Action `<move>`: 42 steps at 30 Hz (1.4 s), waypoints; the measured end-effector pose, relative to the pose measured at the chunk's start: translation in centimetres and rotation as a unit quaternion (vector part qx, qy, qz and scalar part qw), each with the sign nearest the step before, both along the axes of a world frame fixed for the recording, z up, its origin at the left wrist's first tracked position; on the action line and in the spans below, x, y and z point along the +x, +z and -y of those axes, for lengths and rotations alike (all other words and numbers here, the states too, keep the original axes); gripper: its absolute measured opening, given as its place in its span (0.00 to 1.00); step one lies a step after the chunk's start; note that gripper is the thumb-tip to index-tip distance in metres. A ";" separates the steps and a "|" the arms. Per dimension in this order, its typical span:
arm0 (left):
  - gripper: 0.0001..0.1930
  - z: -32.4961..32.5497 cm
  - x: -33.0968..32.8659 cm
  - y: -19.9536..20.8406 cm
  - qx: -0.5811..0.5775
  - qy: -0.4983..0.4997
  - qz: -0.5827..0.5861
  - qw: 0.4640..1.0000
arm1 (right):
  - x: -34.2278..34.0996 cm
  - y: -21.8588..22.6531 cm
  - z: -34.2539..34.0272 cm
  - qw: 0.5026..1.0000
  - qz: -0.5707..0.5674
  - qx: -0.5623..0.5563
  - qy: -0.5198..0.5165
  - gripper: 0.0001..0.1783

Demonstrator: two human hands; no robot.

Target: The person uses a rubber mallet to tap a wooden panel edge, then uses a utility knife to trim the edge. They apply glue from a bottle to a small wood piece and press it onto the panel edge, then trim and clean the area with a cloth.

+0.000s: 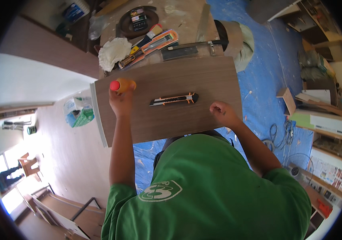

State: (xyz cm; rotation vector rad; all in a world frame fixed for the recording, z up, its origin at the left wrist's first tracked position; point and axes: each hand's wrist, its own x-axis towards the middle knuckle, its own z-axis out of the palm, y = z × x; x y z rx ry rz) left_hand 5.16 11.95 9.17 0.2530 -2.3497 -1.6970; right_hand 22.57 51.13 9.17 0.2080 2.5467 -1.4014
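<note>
Head view: bottle (130, 84) in left hand (121, 103), fingers curled around it, over far left part of board (179, 76); red cap (115, 85) points left. Right hand (224, 115) loosely curled near board's right edge, contents cannot tell. Cutter (174, 99) lies mid-board, long axis roughly left-right, black end right.

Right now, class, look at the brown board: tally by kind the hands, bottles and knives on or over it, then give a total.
Hands (left hand, right hand): 2
Bottle: 1
Knife: 1
Total: 4
</note>
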 end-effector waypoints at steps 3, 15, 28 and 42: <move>0.29 0.1 -0.6 -1.2 0.104 -0.016 0.007 0.994 | 1.3 0.4 -0.2 1.000 0.015 0.003 -0.028 0.04; 0.37 1.1 -1.8 -3.3 -0.049 -0.043 0.018 0.998 | 11.8 -1.6 -7.0 0.973 0.042 0.050 -0.220 0.07; 0.44 -2.9 7.5 -1.6 -0.182 0.152 0.110 0.965 | 23.4 -10.5 -21.2 0.932 0.139 0.069 -0.327 0.15; 0.35 -43.4 6.9 -6.0 -0.434 -0.212 -0.089 0.871 | 26.4 -27.8 -44.7 0.912 0.347 -0.077 -0.204 0.11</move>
